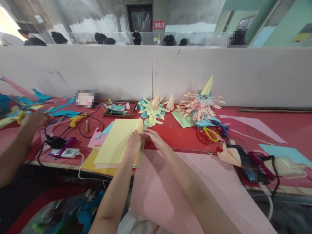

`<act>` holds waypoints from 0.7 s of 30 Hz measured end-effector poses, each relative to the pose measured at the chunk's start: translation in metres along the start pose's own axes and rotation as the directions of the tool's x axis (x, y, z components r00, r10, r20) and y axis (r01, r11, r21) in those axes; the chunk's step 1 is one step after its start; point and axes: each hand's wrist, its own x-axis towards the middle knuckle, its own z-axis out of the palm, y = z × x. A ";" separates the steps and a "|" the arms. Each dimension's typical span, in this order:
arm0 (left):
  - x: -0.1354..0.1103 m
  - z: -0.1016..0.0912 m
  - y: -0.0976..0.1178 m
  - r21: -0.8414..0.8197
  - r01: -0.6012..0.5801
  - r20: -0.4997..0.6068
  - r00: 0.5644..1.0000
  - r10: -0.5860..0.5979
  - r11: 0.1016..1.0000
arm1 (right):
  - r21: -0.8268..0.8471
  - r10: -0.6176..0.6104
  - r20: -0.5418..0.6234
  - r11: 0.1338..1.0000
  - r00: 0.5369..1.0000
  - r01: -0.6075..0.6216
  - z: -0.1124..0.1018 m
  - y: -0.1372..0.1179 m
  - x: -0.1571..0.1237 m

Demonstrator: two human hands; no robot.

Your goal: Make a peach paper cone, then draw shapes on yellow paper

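Observation:
A stack of coloured paper with a pale yellow sheet (114,139) on top lies just left of the middle, by the table's front edge. My left hand (134,143) rests at the stack's right edge, fingers closed on the yellow paper. From the right my right hand (155,138) reaches to the same edge; its fingertips are pinched there, touching the left fingers. Just what lies between the right fingertips is partly hidden. A large pink sheet (165,185) spreads under my forearms and hangs over the table's front edge.
Behind my hands stand a yellow paper figure (154,109), a pink paper cone (170,102) and a pink spiky paper figure (202,100). Yellow-handled scissors (211,134) and a blue glue gun (221,127) lie right. Leftwards are a yellow glue gun (76,120), cables and a co-worker's hand (34,121).

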 end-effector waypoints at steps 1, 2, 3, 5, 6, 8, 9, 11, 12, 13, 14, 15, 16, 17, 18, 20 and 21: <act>0.002 -0.002 -0.003 -0.009 0.008 -0.001 1.000 -0.008 1.000 | 0.000 0.004 0.000 1.000 1.000 -0.004 -0.001 0.000 -0.001; 0.003 -0.004 -0.006 -0.018 0.016 -0.002 1.000 -0.016 1.000 | -0.003 0.009 -0.005 1.000 1.000 -0.009 -0.002 0.001 -0.001; 0.005 -0.006 -0.009 -0.026 0.028 -0.005 1.000 -0.028 0.999 | -0.008 0.015 -0.017 1.000 1.000 -0.016 -0.003 0.002 -0.001; 0.007 -0.011 -0.015 -0.034 0.057 -0.013 0.998 -0.057 0.998 | -0.026 0.027 -0.055 0.999 0.998 -0.029 -0.003 0.006 0.001; 0.007 -0.014 -0.018 -0.036 0.068 -0.016 0.998 -0.069 0.997 | -0.038 0.032 -0.077 0.999 0.997 -0.035 -0.003 0.008 0.001; 0.007 -0.019 -0.022 -0.038 0.079 -0.019 0.997 -0.079 0.996 | -0.064 0.044 -0.105 0.997 0.993 -0.051 0.000 0.012 0.003; 0.006 -0.021 -0.023 -0.039 0.078 -0.019 0.997 -0.079 0.996 | -0.076 0.054 -0.107 0.995 0.993 -0.063 0.001 0.014 0.004; 0.004 -0.022 -0.024 -0.038 0.068 -0.021 0.997 -0.069 0.997 | -0.100 0.079 -0.085 0.991 0.993 -0.088 0.005 0.017 0.007; 0.004 -0.022 -0.024 -0.038 0.058 -0.021 0.998 -0.059 0.998 | -0.113 0.091 -0.068 0.989 0.994 -0.098 0.007 0.019 0.008; 0.003 -0.022 -0.023 -0.038 0.046 -0.019 0.999 -0.047 0.998 | -0.126 0.098 -0.050 0.987 0.994 -0.103 0.009 0.020 0.009; 0.002 -0.021 -0.023 -0.040 0.033 -0.015 0.999 -0.034 0.999 | -0.138 0.096 -0.034 0.985 0.995 -0.100 0.010 0.021 0.010; 0.002 -0.020 -0.022 -0.043 0.020 -0.009 1.000 -0.020 0.999 | -0.148 0.088 -0.020 0.985 0.996 -0.090 0.011 0.023 0.011; 0.002 -0.018 -0.021 -0.045 0.010 -0.003 1.000 -0.010 0.999 | -0.156 0.077 -0.006 0.985 0.997 -0.077 0.012 0.024 0.012; 0.001 -0.017 -0.020 -0.046 0.005 0.003 1.000 -0.005 0.999 | -0.160 0.064 0.007 0.985 0.998 -0.062 0.012 0.024 0.012; 0.001 -0.017 -0.020 -0.046 0.008 0.007 1.000 -0.007 0.999 | -0.162 0.052 0.019 0.986 0.998 -0.048 0.011 0.025 0.011; 0.001 -0.017 -0.020 -0.041 0.018 0.016 1.000 -0.017 0.999 | -0.162 0.046 0.046 0.986 0.998 -0.038 0.009 0.024 0.009; 0.001 -0.017 -0.020 -0.040 0.021 0.024 1.000 -0.020 0.999 | -0.161 0.050 0.061 0.986 0.997 -0.039 0.008 0.024 0.008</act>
